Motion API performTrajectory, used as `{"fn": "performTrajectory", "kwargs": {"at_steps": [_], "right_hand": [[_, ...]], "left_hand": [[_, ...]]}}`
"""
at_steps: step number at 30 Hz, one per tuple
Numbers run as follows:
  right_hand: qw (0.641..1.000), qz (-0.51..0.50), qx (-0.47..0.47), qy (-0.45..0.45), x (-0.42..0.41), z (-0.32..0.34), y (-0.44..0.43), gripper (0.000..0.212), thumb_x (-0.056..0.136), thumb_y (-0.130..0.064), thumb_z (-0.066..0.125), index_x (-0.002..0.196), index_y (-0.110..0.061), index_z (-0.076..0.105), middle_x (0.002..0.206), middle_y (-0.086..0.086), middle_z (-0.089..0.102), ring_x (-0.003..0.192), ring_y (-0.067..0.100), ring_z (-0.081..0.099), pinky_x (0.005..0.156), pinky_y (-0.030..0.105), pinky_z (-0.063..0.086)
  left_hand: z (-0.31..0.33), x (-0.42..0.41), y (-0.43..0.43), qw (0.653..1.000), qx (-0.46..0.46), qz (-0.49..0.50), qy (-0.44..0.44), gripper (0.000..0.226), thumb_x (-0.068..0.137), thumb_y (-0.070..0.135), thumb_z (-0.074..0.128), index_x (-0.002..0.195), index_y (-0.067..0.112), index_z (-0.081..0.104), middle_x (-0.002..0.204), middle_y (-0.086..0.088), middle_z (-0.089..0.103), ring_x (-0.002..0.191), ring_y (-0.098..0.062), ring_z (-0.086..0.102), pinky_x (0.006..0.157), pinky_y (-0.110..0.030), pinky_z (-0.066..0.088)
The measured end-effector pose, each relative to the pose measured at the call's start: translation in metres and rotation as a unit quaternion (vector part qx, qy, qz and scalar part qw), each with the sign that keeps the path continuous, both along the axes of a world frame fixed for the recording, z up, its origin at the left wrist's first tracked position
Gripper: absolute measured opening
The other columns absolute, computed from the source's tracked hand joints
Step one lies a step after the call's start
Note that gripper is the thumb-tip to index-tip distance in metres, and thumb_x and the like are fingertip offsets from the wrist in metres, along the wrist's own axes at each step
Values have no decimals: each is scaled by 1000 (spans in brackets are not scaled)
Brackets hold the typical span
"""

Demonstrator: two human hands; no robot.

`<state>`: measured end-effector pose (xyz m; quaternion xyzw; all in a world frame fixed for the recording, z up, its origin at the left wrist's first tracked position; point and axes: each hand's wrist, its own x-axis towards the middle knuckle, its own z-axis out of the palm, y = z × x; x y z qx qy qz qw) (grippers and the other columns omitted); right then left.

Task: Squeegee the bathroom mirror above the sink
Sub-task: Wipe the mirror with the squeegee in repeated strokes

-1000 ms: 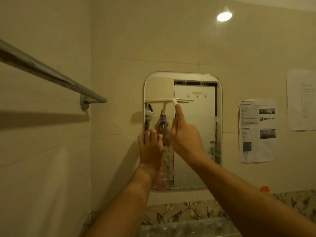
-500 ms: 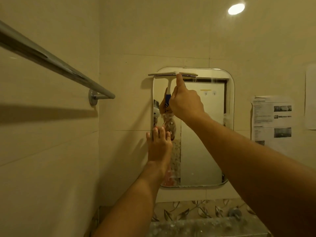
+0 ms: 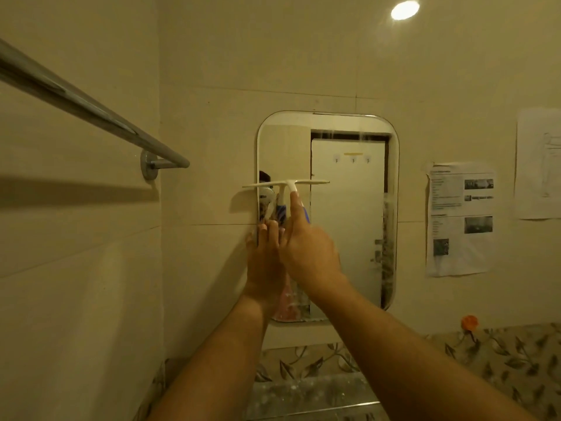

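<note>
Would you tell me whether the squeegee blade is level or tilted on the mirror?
Roughly level: the squeegee blade runs horizontally across the mirror, its left end overhanging the mirror's left edge, handle pointing down into the right hand.

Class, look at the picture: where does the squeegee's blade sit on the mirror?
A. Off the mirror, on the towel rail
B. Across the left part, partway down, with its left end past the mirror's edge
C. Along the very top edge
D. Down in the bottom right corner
B: the squeegee lies level across the left part of the mirror, its left end over the wall tile, held by the right hand.
</note>
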<state>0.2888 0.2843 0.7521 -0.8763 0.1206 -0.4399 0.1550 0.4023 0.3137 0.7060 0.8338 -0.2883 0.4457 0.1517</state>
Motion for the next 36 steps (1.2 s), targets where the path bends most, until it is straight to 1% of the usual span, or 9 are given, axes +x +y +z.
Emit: {"fn": "performTrajectory", "kwargs": {"at_steps": [4, 8, 10, 13, 16, 20, 25, 32, 36], "right_hand": [[1000, -1, 11, 27, -4, -24, -1, 73, 109, -43, 33, 152, -48, -25, 79, 7, 61, 59, 17, 59, 55, 36, 59], [999, 3, 10, 41, -9, -29, -4, 74, 110, -38, 37, 155, -47, -21, 79, 6, 63, 58, 15, 59, 57, 37, 61], [999, 34, 9, 21, -14, -17, -7, 69, 109, -43, 34, 157, -48, -16, 74, 2, 63, 56, 14, 60, 54, 34, 59], [998, 55, 5, -41, -21, 23, -18, 63, 110, -39, 32, 159, -45, -7, 64, -3, 55, 42, 5, 48, 38, 16, 41], [995, 52, 20, -88, -24, 79, -33, 60, 111, -29, 33, 163, -37, 5, 60, -7, 49, 32, 4, 48, 31, 8, 29], [996, 14, 0, -92, -22, 128, -43, 58, 112, -30, 29, 164, -35, 4, 62, -2, 50, 42, 6, 47, 32, 14, 33], [997, 4, 16, -74, -13, 146, -47, 58, 110, -30, 31, 163, -35, 8, 69, 3, 50, 54, 12, 49, 44, 26, 38], [998, 8, 19, -59, -15, 109, -48, 62, 110, -28, 37, 163, -37, 5, 71, -1, 51, 56, 12, 51, 45, 25, 38], [998, 11, 27, -50, -23, 68, -48, 70, 107, -30, 42, 162, -38, -1, 69, 0, 53, 53, 12, 50, 46, 25, 37]], "left_hand": [[-2, -3, 6, 1000, 19, 10, 6, 64, 106, 44, 35, 159, 14, 13, 161, -12, 21, 149, -28, 20, 119, -51, 21], [1, -7, 5, 997, 66, 32, 16, 71, 104, 44, 42, 159, 14, 9, 164, -15, 15, 151, -32, 13, 119, -57, 18], [3, -8, 4, 998, 52, 29, 16, 63, 106, 40, 41, 158, 14, 18, 162, -14, 19, 149, -32, 20, 118, -56, 21], [8, -9, 2, 998, 23, 50, -17, 44, 103, 21, 51, 145, 8, 47, 152, -19, 40, 138, -35, 41, 112, -54, 34], [5, -3, -2, 998, 45, 52, -4, 43, 100, 8, 49, 143, 4, 48, 154, -23, 34, 141, -40, 34, 114, -57, 28], [5, 0, -5, 997, 48, 52, 3, 46, 96, 3, 54, 142, 3, 50, 153, -24, 35, 140, -42, 34, 113, -59, 28], [6, 2, -6, 997, 52, 54, -2, 46, 91, 7, 67, 135, 4, 58, 146, -23, 46, 134, -42, 43, 110, -60, 35], [4, 2, -8, 997, 53, 58, -2, 48, 101, 12, 49, 148, 4, 39, 155, -21, 29, 141, -41, 30, 114, -60, 25], [4, -1, -5, 997, 58, 60, 0, 48, 101, 22, 52, 146, 6, 44, 154, -20, 31, 140, -39, 33, 115, -62, 23]]}}
